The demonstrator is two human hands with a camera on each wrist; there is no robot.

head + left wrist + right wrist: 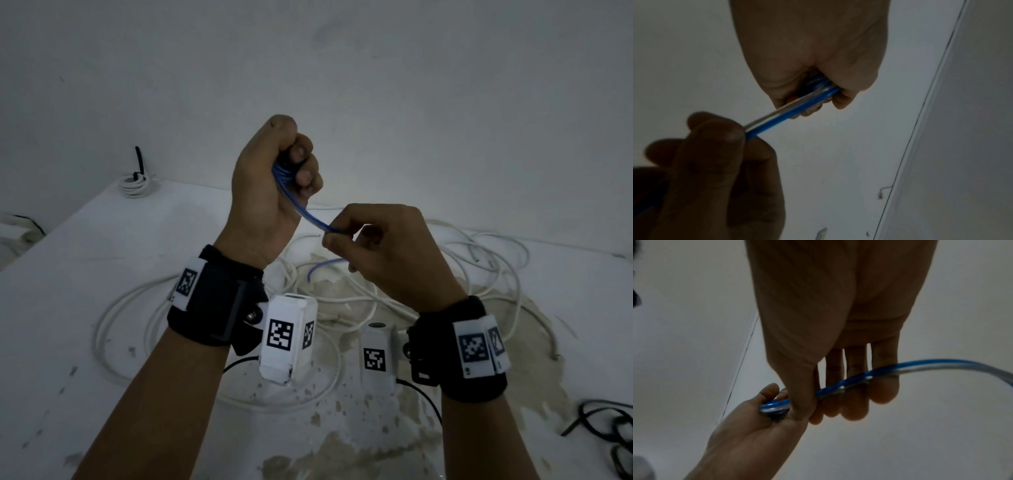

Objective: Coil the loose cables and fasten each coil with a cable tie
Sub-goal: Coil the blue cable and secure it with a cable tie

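Note:
My left hand is raised above the table and closed in a fist round a small coil of blue cable; most of the coil is hidden inside the fist. A free length of the blue cable runs down and right to my right hand, which pinches it between thumb and fingers. In the right wrist view the blue cable crosses my right fingers and curves off right. Its loose end hangs below the right hand.
Long loose white cable lies in tangled loops over the stained white table. A tied white coil sits at the far left corner by the wall. Black cable lies at the right edge.

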